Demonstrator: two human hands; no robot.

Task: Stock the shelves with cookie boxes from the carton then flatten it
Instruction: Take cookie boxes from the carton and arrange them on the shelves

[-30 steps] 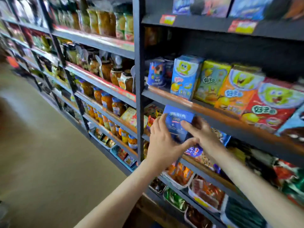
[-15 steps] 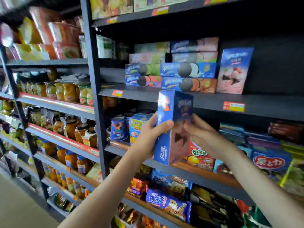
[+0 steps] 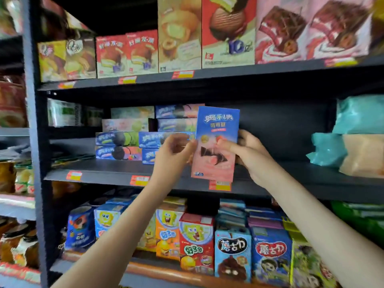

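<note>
A tall blue-and-pink cookie box (image 3: pixel 216 129) stands upright at the front of the dark middle shelf (image 3: pixel 108 173). My right hand (image 3: pixel 247 154) grips its right edge, thumb across the front. My left hand (image 3: pixel 172 154) touches its left edge with curled fingers. Left of the box, stacked blue cookie boxes (image 3: pixel 124 146) lie flat on the same shelf. The carton is out of view.
Teal and tan bags (image 3: pixel 351 138) fill the right end of the middle shelf. The shelf above carries cake boxes (image 3: pixel 178 34). Cartoon snack boxes (image 3: pixel 195 244) line the shelf below. A dark upright post (image 3: pixel 33 142) divides the bays at left.
My view has risen from the lower shelves to the middle shelf. Both hands lifted the cookie box up and turned its front face toward me at the shelf's front.
</note>
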